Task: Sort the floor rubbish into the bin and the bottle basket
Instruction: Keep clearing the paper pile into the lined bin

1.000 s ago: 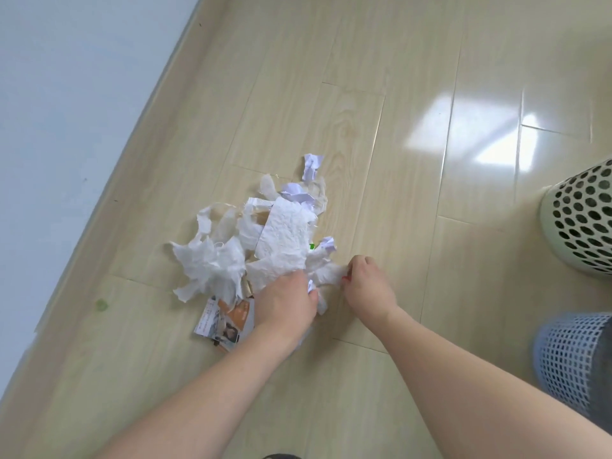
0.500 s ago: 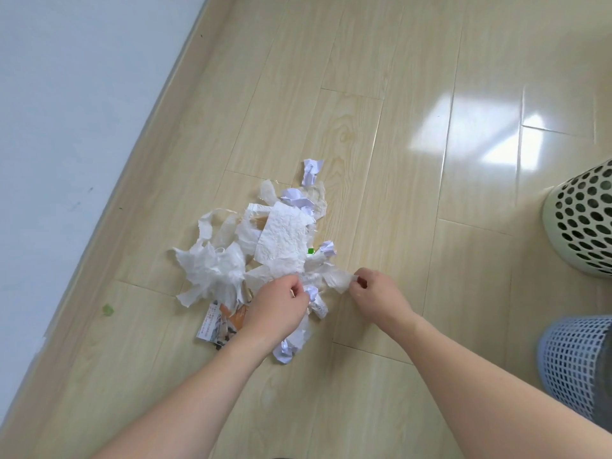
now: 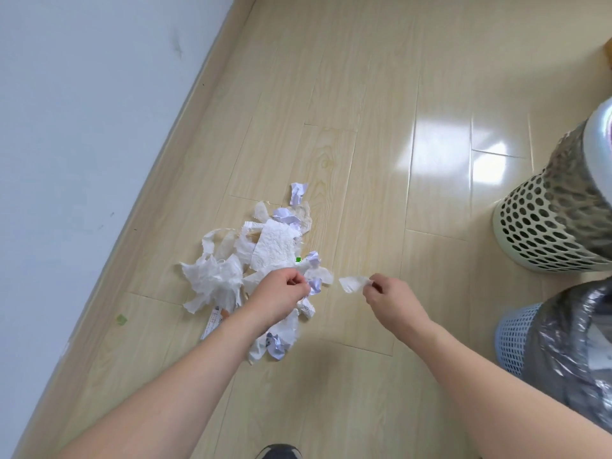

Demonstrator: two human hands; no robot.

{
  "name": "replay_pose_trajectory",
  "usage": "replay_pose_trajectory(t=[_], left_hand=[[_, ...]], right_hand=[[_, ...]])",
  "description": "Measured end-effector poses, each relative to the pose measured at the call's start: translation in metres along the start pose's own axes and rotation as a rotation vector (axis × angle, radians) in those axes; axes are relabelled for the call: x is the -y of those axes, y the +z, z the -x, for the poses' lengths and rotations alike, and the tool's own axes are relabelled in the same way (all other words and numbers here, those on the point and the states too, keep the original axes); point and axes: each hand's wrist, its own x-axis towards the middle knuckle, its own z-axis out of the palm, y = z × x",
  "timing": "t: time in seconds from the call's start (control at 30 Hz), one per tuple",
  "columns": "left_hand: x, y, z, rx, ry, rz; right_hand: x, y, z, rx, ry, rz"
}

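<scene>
A heap of torn white tissue and crumpled paper (image 3: pixel 271 250) lies on the wooden floor near the wall. My left hand (image 3: pixel 278 293) hovers over the heap's near edge, fingers curled and pinching a small crumpled paper ball (image 3: pixel 314 286). My right hand (image 3: pixel 387 293) has lifted off to the right and pinches a small white tissue scrap (image 3: pixel 352 283). A cream perforated basket (image 3: pixel 543 233) stands at the right. A blue mesh bin with a grey liner bag (image 3: pixel 516 339) sits nearer, at the lower right.
A white wall (image 3: pixel 82 127) and its skirting run along the left. A small green scrap (image 3: pixel 121 319) lies near the skirting. A printed card (image 3: pixel 215 321) pokes out under the heap. My dark shoe tip (image 3: pixel 280 452) shows at the bottom edge.
My right hand has pulled a tissue scrap out of the heap and moved right with it. My left hand has risen slightly, pinching a paper ball. The camera view has tilted up.
</scene>
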Motion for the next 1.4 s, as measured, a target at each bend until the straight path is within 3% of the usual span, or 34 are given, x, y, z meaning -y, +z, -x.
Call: replay_pose_trajectory(t=[0.4, 0.63, 0.83, 0.97, 1.2, 1.4], left_hand=[[-0.171, 0.019, 0.091, 0.154, 0.273, -0.29], [-0.249, 0.144, 0.14, 0.236, 0.436, -0.435], [-0.255, 0.26, 0.156, 0.266, 0.438, -0.521], [-0.255, 0.289, 0.155, 0.27, 0.446, -0.621], [-0.252, 0.23, 0.134, 0.184, 0.456, -0.809], [-0.226, 0.112, 0.105, 0.072, 0.354, -0.917]], right_hand=[[-0.003, -0.162, 0.11, -0.158, -0.008, 0.071], [-0.077, -0.255, 0.172, -0.228, 0.191, 0.209], [-0.148, -0.268, 0.197, -0.242, 0.342, 0.225], [-0.161, -0.274, 0.194, -0.256, 0.389, 0.233], [-0.14, -0.266, 0.182, -0.333, 0.302, 0.209], [-0.071, -0.22, 0.156, -0.346, 0.014, 0.363]])
